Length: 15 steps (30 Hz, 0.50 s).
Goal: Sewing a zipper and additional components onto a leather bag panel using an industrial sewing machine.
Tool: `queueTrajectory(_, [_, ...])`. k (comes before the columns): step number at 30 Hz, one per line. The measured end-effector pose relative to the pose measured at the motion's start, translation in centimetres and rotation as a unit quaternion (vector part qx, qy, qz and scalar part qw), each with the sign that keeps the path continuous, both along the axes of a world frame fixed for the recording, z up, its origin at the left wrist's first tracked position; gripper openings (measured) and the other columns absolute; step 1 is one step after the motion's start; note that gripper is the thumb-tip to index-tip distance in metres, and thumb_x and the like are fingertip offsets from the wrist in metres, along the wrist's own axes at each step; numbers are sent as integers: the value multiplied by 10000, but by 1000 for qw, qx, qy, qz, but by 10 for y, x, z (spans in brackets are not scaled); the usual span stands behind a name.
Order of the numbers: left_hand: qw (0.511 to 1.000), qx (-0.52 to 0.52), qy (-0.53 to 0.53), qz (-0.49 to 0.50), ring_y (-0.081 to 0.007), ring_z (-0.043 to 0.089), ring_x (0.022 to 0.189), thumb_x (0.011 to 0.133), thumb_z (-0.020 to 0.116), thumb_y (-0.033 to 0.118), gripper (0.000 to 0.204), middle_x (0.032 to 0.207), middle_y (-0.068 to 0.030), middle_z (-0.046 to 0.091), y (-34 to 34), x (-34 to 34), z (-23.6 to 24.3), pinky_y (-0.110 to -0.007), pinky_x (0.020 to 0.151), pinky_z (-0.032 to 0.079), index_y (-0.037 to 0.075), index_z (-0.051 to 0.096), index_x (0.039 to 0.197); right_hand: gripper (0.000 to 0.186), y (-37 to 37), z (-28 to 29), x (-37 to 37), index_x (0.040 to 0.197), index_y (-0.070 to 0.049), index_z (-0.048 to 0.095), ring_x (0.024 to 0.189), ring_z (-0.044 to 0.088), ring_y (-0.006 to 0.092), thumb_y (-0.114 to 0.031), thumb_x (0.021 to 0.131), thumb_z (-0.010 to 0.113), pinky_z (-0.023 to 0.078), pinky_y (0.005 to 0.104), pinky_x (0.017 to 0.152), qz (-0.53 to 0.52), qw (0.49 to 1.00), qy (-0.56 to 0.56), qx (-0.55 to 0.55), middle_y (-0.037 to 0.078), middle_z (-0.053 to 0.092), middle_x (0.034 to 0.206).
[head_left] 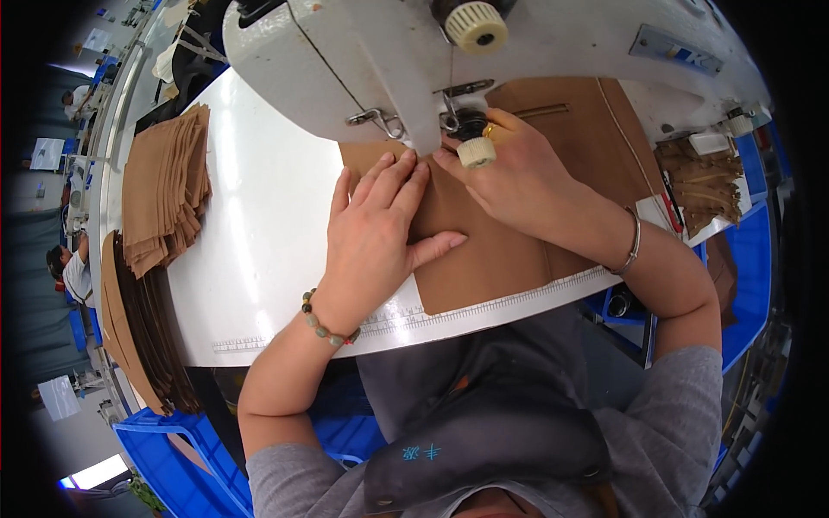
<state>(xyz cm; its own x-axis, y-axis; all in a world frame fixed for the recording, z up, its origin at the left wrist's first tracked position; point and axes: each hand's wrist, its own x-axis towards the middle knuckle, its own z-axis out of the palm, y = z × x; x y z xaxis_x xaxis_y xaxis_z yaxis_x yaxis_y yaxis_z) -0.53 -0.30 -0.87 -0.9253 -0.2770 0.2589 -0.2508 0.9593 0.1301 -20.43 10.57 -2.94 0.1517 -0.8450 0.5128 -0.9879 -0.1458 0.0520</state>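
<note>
A brown fabric panel [484, 263] lies on the white sewing table below the head of a white sewing machine [328, 69]. My left hand [371, 220] rests flat on the panel, left of the needle area, its fingers stretched forward and the thumb out to the side. To the right of the needle, my right hand [522, 173] is curled, thumb and forefinger drawn together close to the presser foot. A cream knob [477, 153] and dark machine parts hide some of those fingertips, and what they pinch does not show. A slit-like opening [542, 110] marks the panel behind this hand.
Stacked brown fabric pieces [164, 186] lie at the left, above a pile of darker panels [142, 332]. A printed ruler strip [406, 319] runs along the table's front edge. At the right are small brown pieces [704, 181], red-handled snips [672, 207] and a blue bin [751, 285].
</note>
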Motion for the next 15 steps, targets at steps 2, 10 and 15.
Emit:
queueTrajectory(2, [1000, 5, -3, 1, -319, 561, 1366, 831, 726, 637, 813, 1451, -131, 621, 0, 0, 0, -560, 1156, 366, 17, 660, 1351, 152, -1, 0, -1, 884, -75, 772, 1072, 674, 218, -143, 798, 668, 506, 391, 951, 0, 1000, 0, 2, 58, 734, 1129])
queueTrajectory(10, [1000, -6, -3, 3, -317, 563, 1366, 829, 726, 635, 817, 1452, -133, 622, -1, 0, -1, -556, 1156, 369, 17, 658, 1358, 157, 0, 0, -2, 882, -68, 772, 1079, 674, 220, -140, 793, 665, 504, 394, 966, 0, 1000, -6, 2, 68, 738, 1124])
queueTrajectory(15, [1000, -6, 3, 3, -315, 565, 1363, 828, 728, 633, 816, 1448, -134, 625, 0, -1, 0, -550, 1156, 367, 14, 659, 1357, 156, -1, -1, -4, 889, -70, 777, 1083, 678, 224, -134, 802, 665, 506, 409, 979, 9, 1000, -2, 4, 74, 739, 1120])
